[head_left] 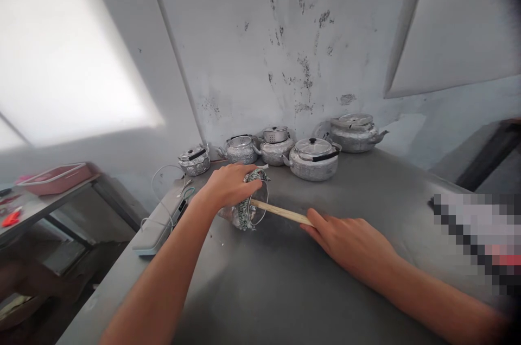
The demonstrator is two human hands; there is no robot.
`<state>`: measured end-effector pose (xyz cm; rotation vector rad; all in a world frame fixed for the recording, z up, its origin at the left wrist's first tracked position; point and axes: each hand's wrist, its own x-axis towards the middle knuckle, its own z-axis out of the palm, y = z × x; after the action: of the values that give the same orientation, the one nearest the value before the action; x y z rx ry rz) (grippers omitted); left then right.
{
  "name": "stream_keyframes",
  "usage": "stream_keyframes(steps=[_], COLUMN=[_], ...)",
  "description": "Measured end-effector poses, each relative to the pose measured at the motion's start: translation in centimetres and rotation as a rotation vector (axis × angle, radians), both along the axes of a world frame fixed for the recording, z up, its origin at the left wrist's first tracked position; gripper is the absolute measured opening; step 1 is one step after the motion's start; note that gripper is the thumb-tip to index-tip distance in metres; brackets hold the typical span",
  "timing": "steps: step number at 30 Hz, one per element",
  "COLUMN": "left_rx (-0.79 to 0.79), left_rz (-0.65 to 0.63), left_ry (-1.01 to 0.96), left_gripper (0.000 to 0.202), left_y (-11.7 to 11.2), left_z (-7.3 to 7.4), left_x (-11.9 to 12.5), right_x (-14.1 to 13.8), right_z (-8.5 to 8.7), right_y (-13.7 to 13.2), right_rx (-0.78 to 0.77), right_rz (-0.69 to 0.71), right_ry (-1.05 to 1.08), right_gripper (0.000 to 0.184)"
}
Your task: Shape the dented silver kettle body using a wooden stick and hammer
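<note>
A silver metal pot (pixel 230 217) lies tilted on the grey table, its round opening facing right. Around its rim is a patterned cloth (pixel 245 213), dark and light. My left hand (pixel 234 185) grips the pot over the cloth, fingers curled at the upper edge. Between the thumb and fingers of my right hand (pixel 345 234) is a light wooden stick (pixel 283 212). The stick's far end reaches into the pot's opening, where its tip is hidden. What lies inside the pot cannot be made out.
Along the wall stand several silver kettles, among them one with a black lid knob (pixel 313 163) and a larger one (pixel 354 136). A white power strip (pixel 158 228) with cables lies at the table's left edge. A pink basket (pixel 57 179) rests on another table. Something pixelated appears at right.
</note>
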<state>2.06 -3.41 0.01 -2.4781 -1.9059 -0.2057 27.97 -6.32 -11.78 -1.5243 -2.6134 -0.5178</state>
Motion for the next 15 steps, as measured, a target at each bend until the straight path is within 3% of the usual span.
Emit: stream_keyframes(steps=[11,15], left_rx=[0.033,0.035], left_rz=[-0.028,-0.028], left_ry=[-0.012,-0.009], left_gripper=[0.048,0.047], left_y=[0.18,0.11], left_z=[-0.27,-0.23], left_x=[-0.17,-0.09], right_x=[-0.23,-0.15], right_z=[0.20,0.12], right_y=[-0.17,-0.07], right_rx=[-0.063,-0.052], right_rz=[-0.075,-0.043], right_ry=[0.009,0.016], right_gripper=[0.035,0.035])
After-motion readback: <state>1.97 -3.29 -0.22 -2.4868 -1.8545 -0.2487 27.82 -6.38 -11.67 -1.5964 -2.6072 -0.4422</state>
